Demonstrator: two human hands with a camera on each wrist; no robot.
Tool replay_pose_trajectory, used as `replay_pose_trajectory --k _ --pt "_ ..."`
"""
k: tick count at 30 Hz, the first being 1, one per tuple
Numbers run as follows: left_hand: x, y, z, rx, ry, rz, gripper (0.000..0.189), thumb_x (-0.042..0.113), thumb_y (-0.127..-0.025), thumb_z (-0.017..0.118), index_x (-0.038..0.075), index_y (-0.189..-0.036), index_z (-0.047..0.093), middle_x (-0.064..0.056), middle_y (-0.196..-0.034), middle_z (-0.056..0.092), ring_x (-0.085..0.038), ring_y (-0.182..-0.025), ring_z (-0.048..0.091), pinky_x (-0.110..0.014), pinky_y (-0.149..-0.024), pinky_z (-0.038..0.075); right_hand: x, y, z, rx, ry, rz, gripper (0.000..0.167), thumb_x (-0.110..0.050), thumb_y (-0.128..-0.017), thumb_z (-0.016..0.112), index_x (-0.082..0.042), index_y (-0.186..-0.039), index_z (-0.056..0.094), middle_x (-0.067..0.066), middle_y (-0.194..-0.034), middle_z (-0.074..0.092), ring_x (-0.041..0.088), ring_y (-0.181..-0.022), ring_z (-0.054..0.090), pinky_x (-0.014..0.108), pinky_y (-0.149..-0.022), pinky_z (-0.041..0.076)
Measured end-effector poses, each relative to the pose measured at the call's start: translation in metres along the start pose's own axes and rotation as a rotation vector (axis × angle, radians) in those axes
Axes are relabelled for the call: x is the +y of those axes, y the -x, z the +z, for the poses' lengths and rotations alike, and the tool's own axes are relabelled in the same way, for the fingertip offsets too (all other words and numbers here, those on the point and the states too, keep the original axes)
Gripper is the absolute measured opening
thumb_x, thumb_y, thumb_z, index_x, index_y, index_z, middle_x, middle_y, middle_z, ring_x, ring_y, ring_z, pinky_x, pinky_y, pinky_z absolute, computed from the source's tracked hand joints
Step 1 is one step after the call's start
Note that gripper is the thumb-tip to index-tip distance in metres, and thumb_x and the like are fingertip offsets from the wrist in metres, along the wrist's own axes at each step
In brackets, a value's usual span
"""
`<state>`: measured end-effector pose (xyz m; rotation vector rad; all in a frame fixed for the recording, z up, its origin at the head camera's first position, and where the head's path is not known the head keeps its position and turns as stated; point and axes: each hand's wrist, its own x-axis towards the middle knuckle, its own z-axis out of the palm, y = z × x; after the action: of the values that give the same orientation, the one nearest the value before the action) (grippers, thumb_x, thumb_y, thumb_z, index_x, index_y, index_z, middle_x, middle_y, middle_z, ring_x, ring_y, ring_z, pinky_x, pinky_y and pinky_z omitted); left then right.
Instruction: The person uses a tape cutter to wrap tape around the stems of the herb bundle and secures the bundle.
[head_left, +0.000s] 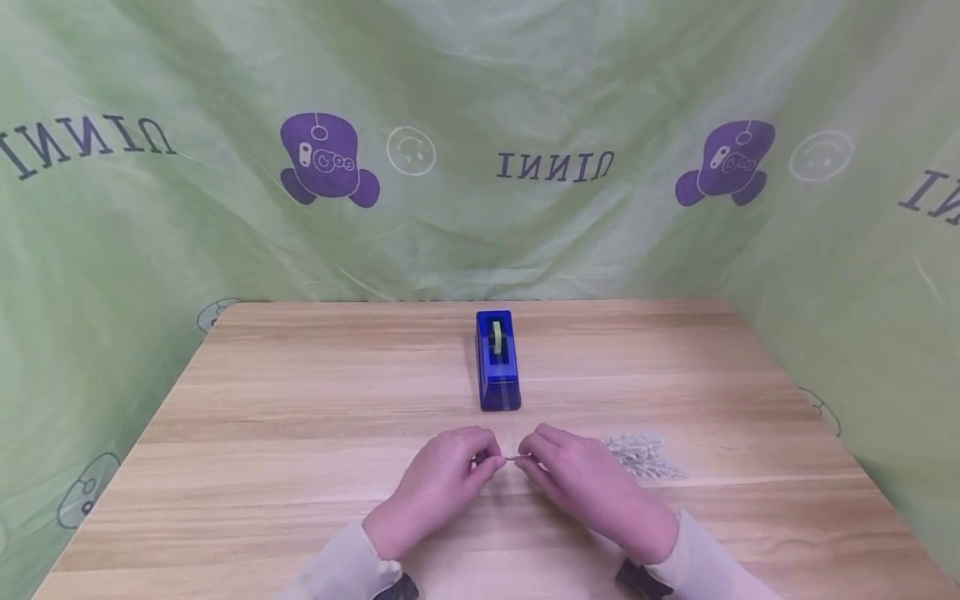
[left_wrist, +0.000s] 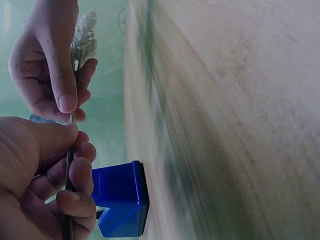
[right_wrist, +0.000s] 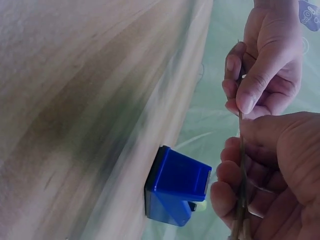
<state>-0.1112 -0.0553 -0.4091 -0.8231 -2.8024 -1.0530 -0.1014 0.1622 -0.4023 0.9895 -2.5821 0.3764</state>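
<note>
Both hands pinch the thin brown stems of a sprig that looks like dried flowers, its pale, fluffy heads [head_left: 641, 457] sticking out past the right hand. My left hand [head_left: 442, 473] grips the stem end between thumb and fingers, and in the left wrist view the stem [left_wrist: 69, 170] runs along its curled fingers. Close beside it, fingertips nearly touching, the right hand [head_left: 581, 479] pinches the same sprig nearer the heads. In the right wrist view several stems [right_wrist: 240, 225] lie together across that palm. A blue tape dispenser [head_left: 498, 367] stands just beyond the hands.
A roll of yellowish tape [head_left: 497, 337] sits in the dispenser. The wooden table [head_left: 300, 392] extends to both sides, and a green printed curtain [head_left: 465, 75] hangs behind it and along the sides.
</note>
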Motion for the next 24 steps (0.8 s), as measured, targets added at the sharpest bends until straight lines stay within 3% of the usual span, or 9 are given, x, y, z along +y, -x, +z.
replay_pose_trajectory --k 10,17,24 --pt "0.0016 -0.0003 -0.0019 -0.010 0.019 -0.011 0.010 0.017 -0.098 0.073 0.018 -0.088 0.070 0.010 -0.081 0.066 0.001 -0.071 0.052 -0.018 -0.067 0.047 -0.0003 -0.0010 0.0019 0.001 -0.035 -0.006 0.004 -0.019 -0.098 0.072 -0.015 -0.098 0.073 -0.009 -0.089 0.067 0.002 -0.074 0.066 0.015 -0.068 0.057" --pt "0.0004 -0.0024 -0.0026 -0.038 0.012 0.016 0.012 0.015 -0.103 0.065 0.011 -0.098 0.076 0.006 -0.083 0.069 -0.001 -0.073 0.054 -0.020 -0.070 0.051 -0.0013 -0.0002 0.0046 0.024 -0.033 0.006 0.004 -0.019 -0.099 0.071 -0.015 -0.098 0.072 -0.010 -0.089 0.065 0.000 -0.072 0.062 0.013 -0.066 0.055" --pt "-0.0007 -0.0044 -0.0005 -0.042 0.056 0.016 0.009 0.011 -0.101 0.067 0.008 -0.095 0.074 0.005 -0.081 0.066 -0.001 -0.071 0.052 -0.019 -0.067 0.050 -0.0003 0.0001 0.0042 0.021 -0.032 0.024 0.008 -0.022 -0.101 0.069 -0.016 -0.096 0.072 -0.010 -0.089 0.067 0.001 -0.072 0.064 0.014 -0.066 0.055"
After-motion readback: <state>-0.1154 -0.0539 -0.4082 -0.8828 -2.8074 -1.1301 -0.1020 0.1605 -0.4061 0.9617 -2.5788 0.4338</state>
